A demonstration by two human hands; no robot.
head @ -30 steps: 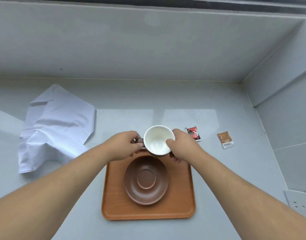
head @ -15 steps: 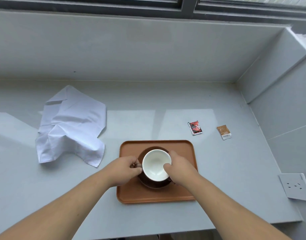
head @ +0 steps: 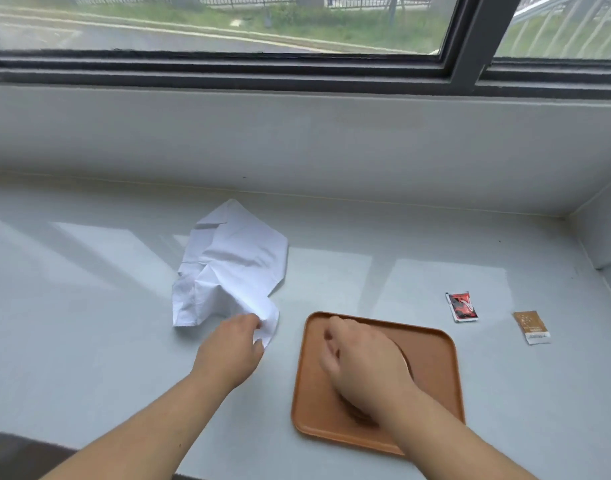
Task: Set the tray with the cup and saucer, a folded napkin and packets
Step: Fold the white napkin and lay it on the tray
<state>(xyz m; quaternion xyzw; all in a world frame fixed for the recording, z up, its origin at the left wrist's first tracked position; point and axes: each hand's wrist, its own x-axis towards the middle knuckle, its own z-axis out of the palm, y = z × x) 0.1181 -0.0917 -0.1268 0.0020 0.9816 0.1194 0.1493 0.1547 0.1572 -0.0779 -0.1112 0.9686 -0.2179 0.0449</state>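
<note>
**Cup and saucer look placed; we turn to the napkin**

Nearest us, the orange tray (head: pixel 435 358) sits on the grey ledge (head: pixel 89 341). Our right hand (head: pixel 363 368) hovers low over the tray's middle and covers most of what stands there; only an arc of the brown saucer (head: pixel 406 358) peeks out beside the knuckles. The cup itself is hidden beneath the hand, so we cannot confirm how it sits. The right hand is blurred, fingers loosely curled, and we cannot tell whether it grips anything.

Just left of the tray, our left hand (head: pixel 233 351) reaches the near corner of the crumpled white napkin (head: pixel 228 265), fingertips touching the cloth and seemingly closing on that corner, though a firm pinch is not clear. The napkin lies unfolded on the ledge, off the tray.

Farther right, a red packet (head: pixel 462 306) and a brown packet (head: pixel 532 326) lie flat on the ledge, apart from each other and from the tray.

We judge the napkin step is in hand. Next we need both hands on the cloth, to smooth and fold it before laying it beside the saucer.
</note>
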